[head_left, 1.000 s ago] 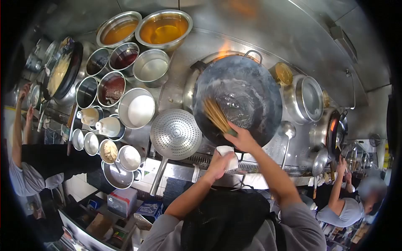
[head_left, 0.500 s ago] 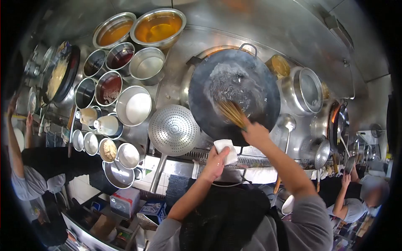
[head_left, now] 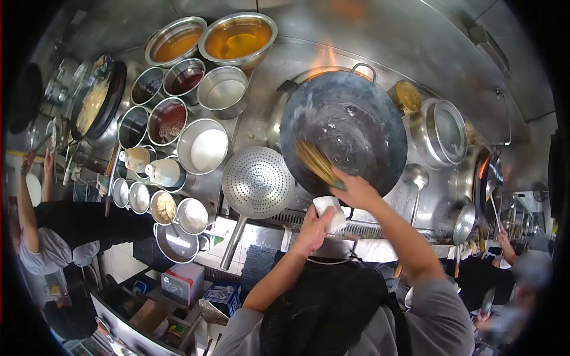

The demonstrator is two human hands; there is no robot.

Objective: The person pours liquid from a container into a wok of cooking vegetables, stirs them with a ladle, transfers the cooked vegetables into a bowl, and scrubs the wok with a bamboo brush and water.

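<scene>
A large dark wok (head_left: 380,136) sits on the burner in front of me, with water swirling in its bowl. My right hand (head_left: 355,191) grips a bamboo wok brush (head_left: 314,161), its bristles against the wok's left inner side. Just below the wok's near rim, my left hand (head_left: 313,230) is closed around a folded white cloth (head_left: 330,213). The cloth covers the wok's near handle in part. To the left of the wok lies a perforated strainer (head_left: 258,182), its handle pointing toward me.
Flames (head_left: 323,59) rise behind the wok. Metal pots of sauces and powders, including a white-filled pot (head_left: 202,146), crowd the left, below two bowls of amber liquid (head_left: 237,39). A ladle (head_left: 415,178) and stacked pots (head_left: 442,130) stand right. Co-workers flank both sides.
The brush has swept leftward and down in the wok, and the foamy water has spread out. Flames now show behind the rim. The whole view has shifted slightly.
</scene>
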